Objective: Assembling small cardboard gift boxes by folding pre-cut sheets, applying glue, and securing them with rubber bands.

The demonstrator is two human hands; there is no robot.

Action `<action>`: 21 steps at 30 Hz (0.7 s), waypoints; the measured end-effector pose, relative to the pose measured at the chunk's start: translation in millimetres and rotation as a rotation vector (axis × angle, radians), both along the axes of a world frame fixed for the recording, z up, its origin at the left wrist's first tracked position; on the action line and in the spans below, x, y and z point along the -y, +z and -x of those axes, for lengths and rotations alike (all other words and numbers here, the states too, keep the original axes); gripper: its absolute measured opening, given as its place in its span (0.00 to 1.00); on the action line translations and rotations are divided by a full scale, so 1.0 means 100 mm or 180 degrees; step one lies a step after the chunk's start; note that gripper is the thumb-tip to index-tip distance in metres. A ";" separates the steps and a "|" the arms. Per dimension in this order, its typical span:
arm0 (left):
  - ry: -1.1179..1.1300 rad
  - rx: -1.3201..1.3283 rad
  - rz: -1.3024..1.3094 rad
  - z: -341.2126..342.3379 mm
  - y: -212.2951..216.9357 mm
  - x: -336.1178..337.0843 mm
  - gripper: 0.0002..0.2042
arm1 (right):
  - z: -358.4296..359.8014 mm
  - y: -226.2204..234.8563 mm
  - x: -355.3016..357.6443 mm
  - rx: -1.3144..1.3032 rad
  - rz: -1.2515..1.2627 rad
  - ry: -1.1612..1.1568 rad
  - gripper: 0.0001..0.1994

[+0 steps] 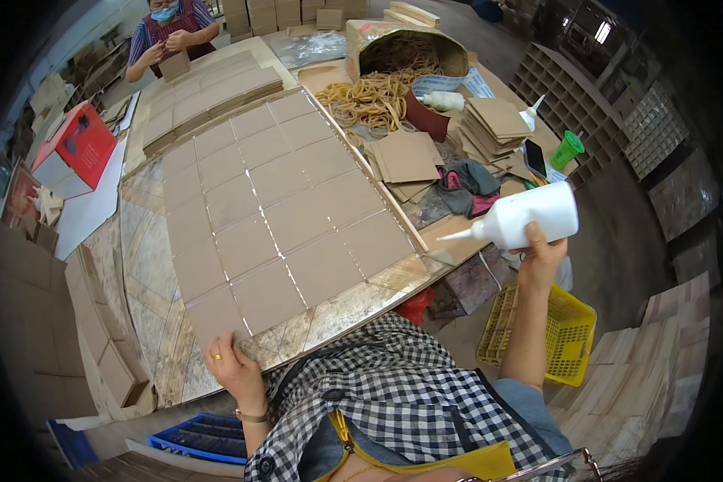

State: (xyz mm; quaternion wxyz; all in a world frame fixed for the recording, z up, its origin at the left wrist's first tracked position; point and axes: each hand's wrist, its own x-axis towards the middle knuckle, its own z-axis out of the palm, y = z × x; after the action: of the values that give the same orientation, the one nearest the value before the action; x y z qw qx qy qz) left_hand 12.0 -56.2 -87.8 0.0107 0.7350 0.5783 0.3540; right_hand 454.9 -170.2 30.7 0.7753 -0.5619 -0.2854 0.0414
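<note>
In the head view, the right hand (541, 255) at the right of the frame is closed around a white glue bottle (530, 215), held on its side with the nozzle pointing left toward the near right corner of the cardboard sheets (269, 201). These brown squares lie edge to edge in a grid across the middle of the frame, on a marbled board (149, 265). The left hand (231, 366), low and left of centre, rests with its fingers curled on the near edge of the nearest sheet, pinning it down rather than gripping it.

To glue well from here, I judge that the nozzle should come down close over the seams, the squeeze stay light and steady, and the left hand keep the grid from sliding.

Whether any glue already lies on the sheets is hard to tell; the bright lines between them could be glue or bare board. The nozzle tip is too small to show if it is open. At upper centre a pile of rubber bands (373, 98) spills from a paper sack (394, 44), and at upper left another person's hands (165, 46) hold a small cardboard piece, its details unclear.
</note>
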 end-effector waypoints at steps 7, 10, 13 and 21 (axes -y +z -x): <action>-0.0433 -0.0102 0.0466 0.14 0.14 -0.01 0.12 | -0.93 -0.14 -0.10 -0.2102 -0.1751 0.0327 0.27; -0.0538 -0.0066 0.0559 0.23 0.14 -0.04 0.13 | -1.49 -0.43 -0.18 -0.2510 -0.2250 0.0833 0.29; -0.0627 -0.0101 0.0657 0.29 0.14 -0.15 0.13 | -1.89 -0.65 -0.35 -0.2933 -0.2464 0.0699 0.30; -0.0024 -0.0996 0.0061 0.26 0.17 -0.05 0.09 | -2.48 -1.46 -0.84 -0.4237 -0.3575 0.1277 0.32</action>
State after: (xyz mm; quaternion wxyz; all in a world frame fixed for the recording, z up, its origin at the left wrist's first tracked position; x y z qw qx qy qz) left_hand -13.6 -51.6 -71.1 -0.0712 0.7831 0.5736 0.2295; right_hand 703.0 -86.1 -115.6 0.9194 0.1016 0.1526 0.3480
